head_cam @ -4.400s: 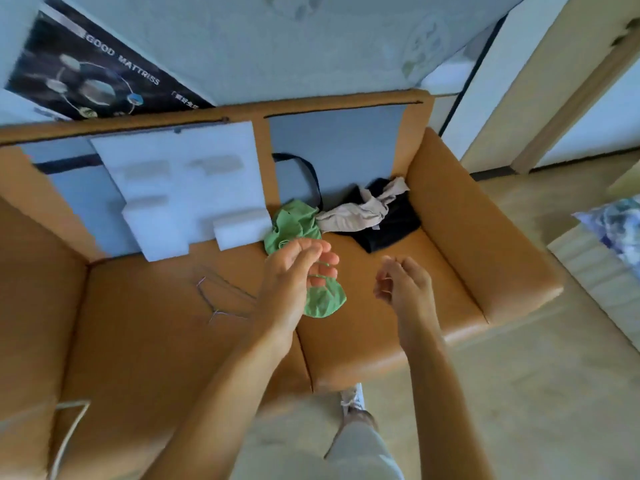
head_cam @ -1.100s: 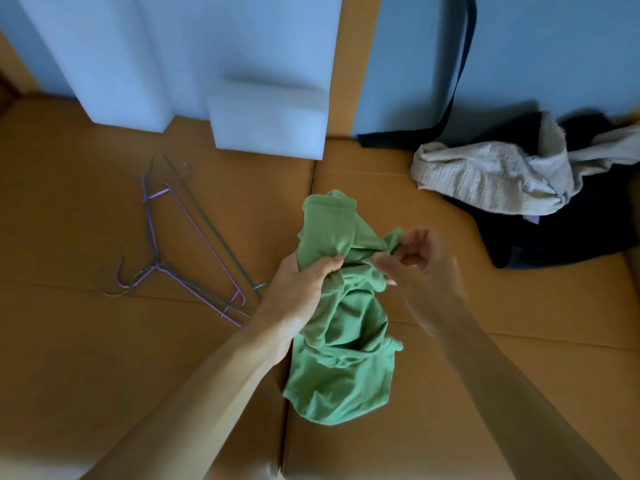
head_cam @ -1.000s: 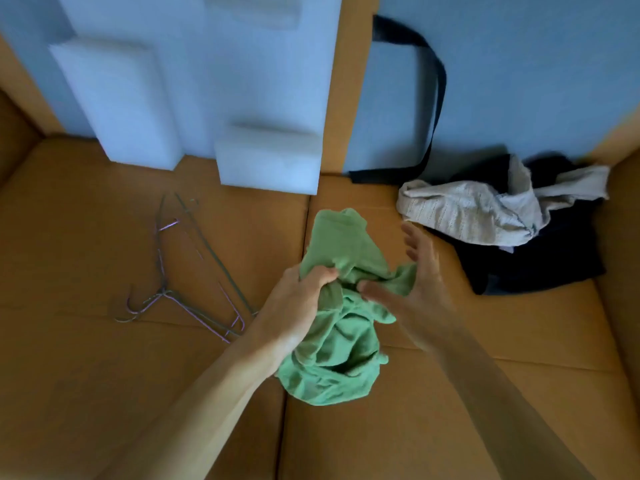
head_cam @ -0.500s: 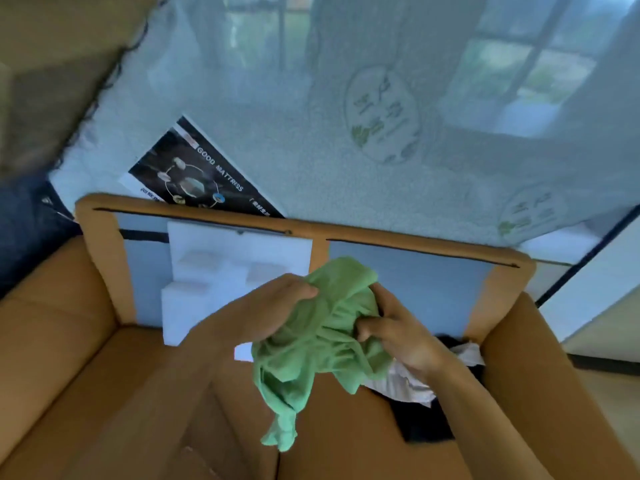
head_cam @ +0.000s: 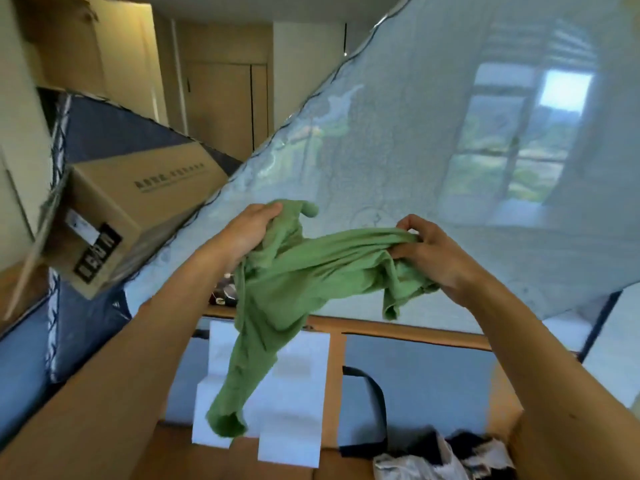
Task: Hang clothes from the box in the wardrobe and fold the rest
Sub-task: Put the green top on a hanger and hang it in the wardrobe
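A green garment (head_cam: 294, 282) hangs stretched in the air between both hands, one end dangling toward the box. My left hand (head_cam: 247, 233) grips its left upper part. My right hand (head_cam: 429, 254) pinches the bunched fabric at the right. Below is the big cardboard box (head_cam: 408, 332), its back rim showing. A beige garment (head_cam: 412, 467) and a black one (head_cam: 464, 441) lie in its lower right corner.
White foam blocks (head_cam: 301, 372) lean on the box's back wall beside a black strap (head_cam: 377, 389). A plastic-wrapped mattress (head_cam: 415, 150) stands behind the box. Another cardboard carton (head_cam: 131, 209) sits at the left, with wooden wardrobe doors (head_cam: 221, 105) beyond.
Both hands have lifted the green garment out of the box and pulled it apart sideways. My view has tilted up from the box floor toward the mattress and room.
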Demonstrator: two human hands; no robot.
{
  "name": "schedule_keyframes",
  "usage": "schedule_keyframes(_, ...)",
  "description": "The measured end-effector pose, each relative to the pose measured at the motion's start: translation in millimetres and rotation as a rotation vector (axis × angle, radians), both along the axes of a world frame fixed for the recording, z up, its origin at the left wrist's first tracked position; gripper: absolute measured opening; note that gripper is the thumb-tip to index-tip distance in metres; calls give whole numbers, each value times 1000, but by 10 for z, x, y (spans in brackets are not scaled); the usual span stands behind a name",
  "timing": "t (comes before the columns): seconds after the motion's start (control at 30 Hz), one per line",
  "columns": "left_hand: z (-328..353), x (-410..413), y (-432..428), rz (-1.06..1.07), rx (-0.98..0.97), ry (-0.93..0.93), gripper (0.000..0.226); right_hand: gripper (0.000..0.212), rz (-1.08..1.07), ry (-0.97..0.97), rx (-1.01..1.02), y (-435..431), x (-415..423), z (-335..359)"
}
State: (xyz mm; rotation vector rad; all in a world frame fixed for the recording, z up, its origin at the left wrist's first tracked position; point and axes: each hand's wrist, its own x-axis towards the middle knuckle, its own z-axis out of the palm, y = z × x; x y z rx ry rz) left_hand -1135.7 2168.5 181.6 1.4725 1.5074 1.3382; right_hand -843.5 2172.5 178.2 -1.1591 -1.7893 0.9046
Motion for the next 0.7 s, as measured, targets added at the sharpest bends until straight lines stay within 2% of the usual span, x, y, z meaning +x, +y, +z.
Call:
schedule_keyframes(0.17,543,-425,-58,148,119,-130,31,11,-105,16,127,26,176,421)
schedule_keyframes(0.33,991,-510,-311,134,177,-260,28,2,-229,-1,191,145,293,664)
schedule_keyframes(0.47,1173,-384,-470,34,153,-395,26,5,-290,-109,164,318,262,674)
schedule_keyframes(0.57,1233,-103,-509,-49,139,-350,26,13,-325,-201,159,392,97,564)
schedule_keyframes(0.63,1238,130,-491,-78,119,-299,26,27,-274,-203,188,338,-92,497)
schedule_keyframes(0.7,1221,329,-413,-61,108,-239,24,32,-39,-58,175,171,-316,490)
